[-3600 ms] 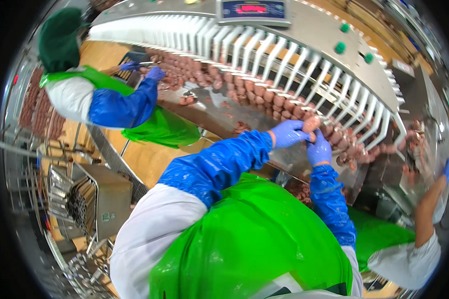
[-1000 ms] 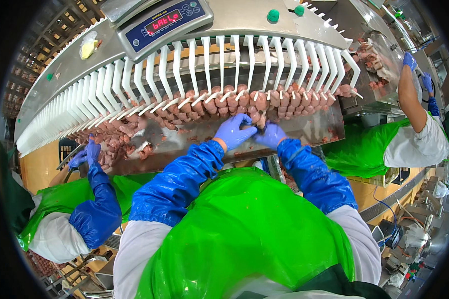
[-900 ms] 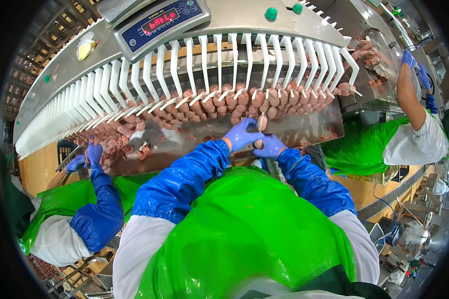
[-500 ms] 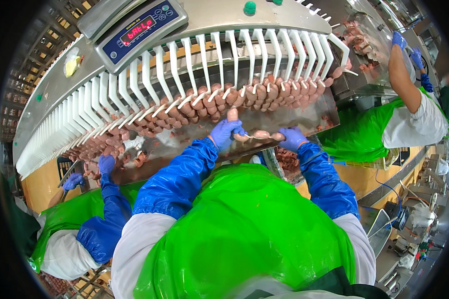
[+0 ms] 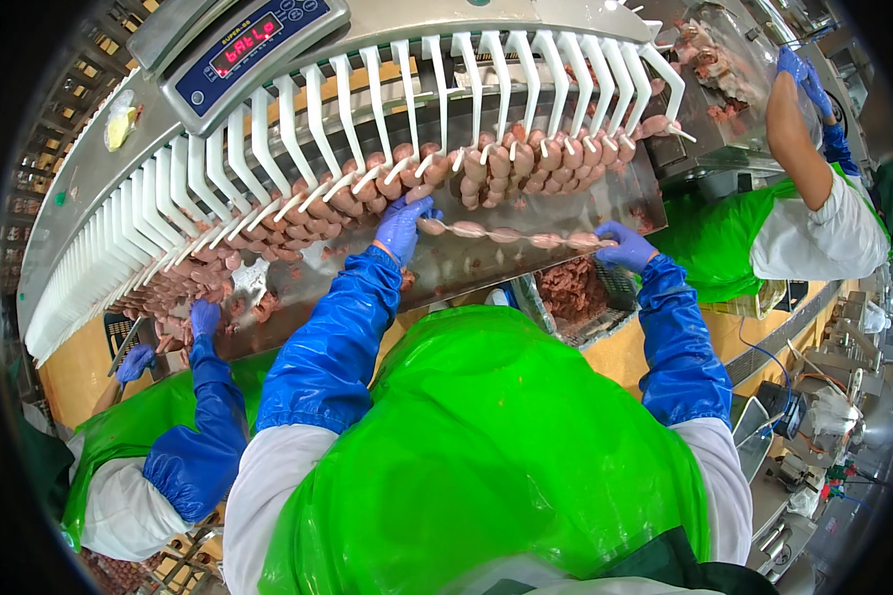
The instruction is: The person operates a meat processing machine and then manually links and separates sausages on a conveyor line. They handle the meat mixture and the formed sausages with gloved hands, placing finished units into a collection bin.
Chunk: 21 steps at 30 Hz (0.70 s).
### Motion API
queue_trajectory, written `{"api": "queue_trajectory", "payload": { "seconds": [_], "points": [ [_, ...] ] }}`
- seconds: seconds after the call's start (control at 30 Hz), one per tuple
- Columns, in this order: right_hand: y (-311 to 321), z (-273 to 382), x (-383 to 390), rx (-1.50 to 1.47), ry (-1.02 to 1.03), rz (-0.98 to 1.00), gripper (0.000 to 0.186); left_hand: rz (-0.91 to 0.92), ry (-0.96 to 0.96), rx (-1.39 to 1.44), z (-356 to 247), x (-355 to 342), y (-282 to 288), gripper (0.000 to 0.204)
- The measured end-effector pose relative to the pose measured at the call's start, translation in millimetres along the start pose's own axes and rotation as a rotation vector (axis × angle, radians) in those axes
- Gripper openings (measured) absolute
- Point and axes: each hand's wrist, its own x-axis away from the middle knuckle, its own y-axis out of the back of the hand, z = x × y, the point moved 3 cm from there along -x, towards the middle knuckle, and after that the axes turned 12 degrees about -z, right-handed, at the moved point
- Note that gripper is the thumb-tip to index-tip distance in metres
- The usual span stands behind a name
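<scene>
Between my gloved hands a pale string of linked sausages [image 5: 551, 240] stretches over the steel trough [image 5: 446, 273]. My left hand [image 5: 404, 226] grips its upper end, just below the white hook rack [image 5: 313, 129], where loops of more sausages [image 5: 481, 183] hang. My right hand [image 5: 622, 246] pinches the other end of the string near the trough's right side. Beneath that hand, outside the trough's near edge, is a container of minced meat scraps [image 5: 571, 288].
A scale [image 5: 248, 59] sits on the steel housing. A co-worker in a blue sleeve [image 5: 189, 456] works at my left over piled sausages. A person with a bare forearm [image 5: 799, 159] reaches onto machinery at my right. A blue cord [image 5: 784, 367] hangs at right.
My hands have moved apart, left hand up and leftward, right hand rightward and upward, drawing the sausage string out longer and straighter between them.
</scene>
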Motion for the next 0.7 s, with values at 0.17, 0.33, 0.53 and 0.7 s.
{"api": "queue_trajectory", "payload": {
  "seconds": [0.17, 0.33, 0.53, 0.7],
  "points": [
    [-36.9, 116.6, 54.3, -0.304, 0.077, 0.181, 0.032, -0.104, -0.102, -0.365, 1.9, 3.6, 15.2, 0.031],
    [-62.0, 152.4, 61.5, -0.395, 0.239, 0.363, 0.019, 0.15, -0.735, -0.84, 8.0, 66.6, -59.8, 0.066],
    [-67.9, 208.8, 67.1, 0.372, 0.629, 0.152, 0.022, 0.723, -0.006, -0.593, 23.7, 85.1, -130.0, 0.039],
    [-76.9, 209.8, 57.2, -0.014, 0.562, 0.14, 0.036, 0.361, 0.084, -0.5, -6.7, 99.0, -98.6, 0.023]
  ]
}}
